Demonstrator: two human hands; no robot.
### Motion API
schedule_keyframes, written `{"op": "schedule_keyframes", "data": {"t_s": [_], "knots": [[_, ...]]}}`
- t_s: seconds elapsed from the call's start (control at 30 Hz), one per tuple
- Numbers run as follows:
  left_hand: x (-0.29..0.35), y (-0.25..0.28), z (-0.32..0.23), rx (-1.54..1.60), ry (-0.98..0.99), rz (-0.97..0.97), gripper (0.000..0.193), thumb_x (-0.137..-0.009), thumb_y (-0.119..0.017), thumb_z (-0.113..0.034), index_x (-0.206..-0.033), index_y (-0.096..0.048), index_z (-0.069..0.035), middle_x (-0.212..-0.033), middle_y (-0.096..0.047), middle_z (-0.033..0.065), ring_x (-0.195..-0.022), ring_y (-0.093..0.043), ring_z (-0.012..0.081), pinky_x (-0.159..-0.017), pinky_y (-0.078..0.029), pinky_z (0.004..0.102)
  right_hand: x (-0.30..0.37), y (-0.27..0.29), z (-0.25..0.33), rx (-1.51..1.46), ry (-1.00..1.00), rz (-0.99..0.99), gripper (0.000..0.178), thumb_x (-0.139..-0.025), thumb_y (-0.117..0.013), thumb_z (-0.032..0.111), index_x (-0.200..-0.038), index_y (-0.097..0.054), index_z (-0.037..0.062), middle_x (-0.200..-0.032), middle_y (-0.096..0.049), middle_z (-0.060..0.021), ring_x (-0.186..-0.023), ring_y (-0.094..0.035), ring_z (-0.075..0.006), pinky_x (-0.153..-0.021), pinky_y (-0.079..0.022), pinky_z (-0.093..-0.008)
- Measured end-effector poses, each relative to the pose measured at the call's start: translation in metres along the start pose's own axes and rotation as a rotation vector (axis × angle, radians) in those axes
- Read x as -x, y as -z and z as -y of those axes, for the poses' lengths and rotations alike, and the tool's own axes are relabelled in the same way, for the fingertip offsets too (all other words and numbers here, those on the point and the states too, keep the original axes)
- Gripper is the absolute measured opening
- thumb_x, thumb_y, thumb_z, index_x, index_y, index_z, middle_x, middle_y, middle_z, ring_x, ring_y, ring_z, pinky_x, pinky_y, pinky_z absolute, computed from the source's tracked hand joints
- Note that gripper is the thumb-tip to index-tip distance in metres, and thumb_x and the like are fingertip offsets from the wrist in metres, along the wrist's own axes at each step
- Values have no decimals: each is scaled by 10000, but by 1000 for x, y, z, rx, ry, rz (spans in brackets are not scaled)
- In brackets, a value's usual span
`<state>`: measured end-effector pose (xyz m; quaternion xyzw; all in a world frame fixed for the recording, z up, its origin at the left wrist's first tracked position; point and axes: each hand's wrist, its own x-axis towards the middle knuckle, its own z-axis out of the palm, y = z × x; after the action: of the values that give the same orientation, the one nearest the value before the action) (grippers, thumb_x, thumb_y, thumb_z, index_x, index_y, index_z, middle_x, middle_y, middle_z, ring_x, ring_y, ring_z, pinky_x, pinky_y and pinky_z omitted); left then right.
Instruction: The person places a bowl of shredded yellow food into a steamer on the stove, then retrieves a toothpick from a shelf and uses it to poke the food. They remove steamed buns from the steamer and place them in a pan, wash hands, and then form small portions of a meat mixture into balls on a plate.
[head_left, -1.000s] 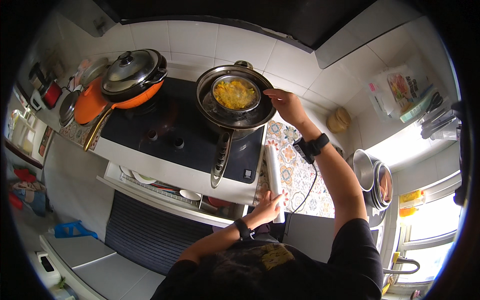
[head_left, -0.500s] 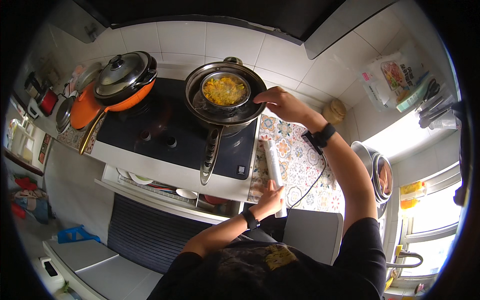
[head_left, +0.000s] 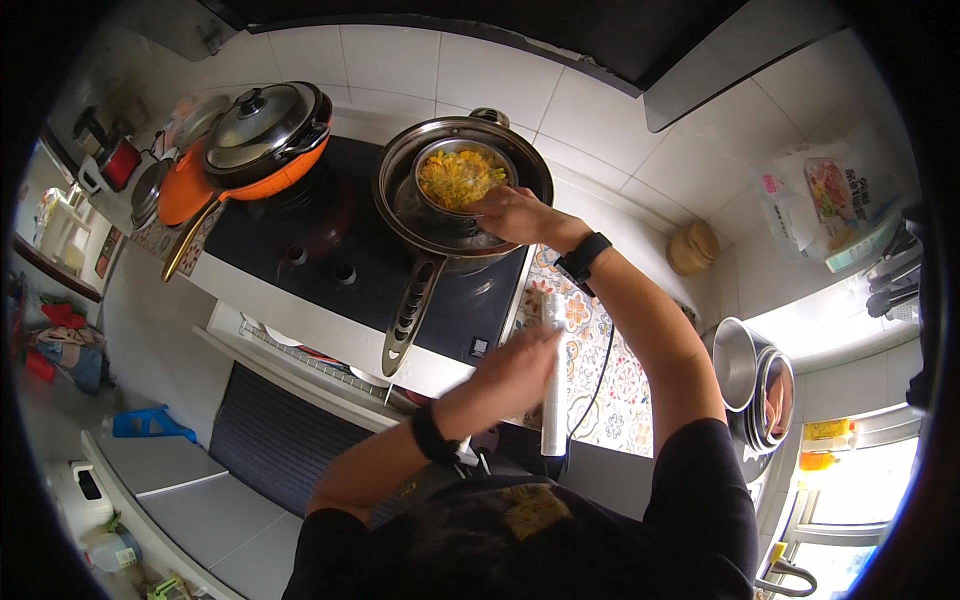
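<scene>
A small metal bowl (head_left: 431, 196) of chopped yellow-green food (head_left: 462, 176) sits inside a wide metal pan (head_left: 386, 168) with a long handle, on the right of the cooktop. My right hand (head_left: 522, 217) reaches over the pan's right side, its fingers closed at the bowl's right rim; the fingertips are partly hidden. Below it, my left hand (head_left: 505, 375) hovers beside a roll of clear plastic wrap (head_left: 553, 400) lying on the patterned counter mat. Motion smears the left fingers, and whether they touch the roll is unclear.
An orange wok (head_left: 275, 178) with a glass lid (head_left: 262, 128) stands on the cooktop's left, its gold handle (head_left: 190, 240) jutting forward. A drawer (head_left: 300, 355) is pulled out below. Metal pots (head_left: 735, 365) stand at the right. A black cable (head_left: 598, 378) crosses the mat.
My right hand has moved left from the pan's rim to the bowl. My left hand has come off the plastic wrap roll's near end and moved up and left. The view has shifted.
</scene>
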<state>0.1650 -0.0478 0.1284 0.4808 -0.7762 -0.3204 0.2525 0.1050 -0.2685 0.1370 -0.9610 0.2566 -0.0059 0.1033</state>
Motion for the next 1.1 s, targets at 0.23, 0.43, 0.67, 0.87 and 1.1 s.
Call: {"op": "schedule_keyframes", "data": {"t_s": [0.23, 0.43, 0.67, 0.87, 1.1], "knots": [[-66, 110, 28, -307, 293, -348, 411, -855, -412, -49, -1250, -449, 58, -1103, -593, 251, -1046, -570, 371, -870, -476, 422, -3, -5, -7, 26, -28, 72, 347, -897, -478, 253, -1205, -575, 127, -1164, -589, -106, -1157, -505, -276, -991, -347, -430], [-102, 115, 79, -300, 463, -261, 329, -873, -414, -115, -1126, -574, 22, -1159, -586, 227, -1084, -564, 367, -912, -451, 443, -7, -7, -12, 22, 56, 33, 348, -851, -469, 196, -1166, -606, 136, -1119, -627, -93, -1069, -575, -277, -919, -432, -406], [-112, 108, 93, -397, 650, -153, 302, -848, -455, -103, -1068, -637, -6, -1127, -623, 197, -1079, -589, 352, -958, -390, 482, -3, -5, -33, -70, 26, -212, 352, -819, -483, 131, -1142, -621, 118, -1131, -634, -105, -1036, -598, -283, -929, -456, -381], [-109, 110, 87, -422, 674, -170, 305, -840, -465, -98, -1088, -628, -28, -1135, -623, 188, -1090, -584, 329, -995, -339, 480, 4, 7, -30, 28, 36, -172, 367, -813, -489, 109, -1161, -604, 94, -1113, -635, -126, -1030, -593, -299, -925, -457, -390], [-100, 95, 52, -461, 293, -535, 279, -775, -507, -54, -1032, -613, -29, -978, -641, 190, -941, -608, 355, -840, -450, 466, 53, 39, -2, -322, 210, -686, 342, -799, -536, -9, -1131, -604, 27, -1153, -607, -164, -1080, -564, -333, -925, -460, -376]]}}
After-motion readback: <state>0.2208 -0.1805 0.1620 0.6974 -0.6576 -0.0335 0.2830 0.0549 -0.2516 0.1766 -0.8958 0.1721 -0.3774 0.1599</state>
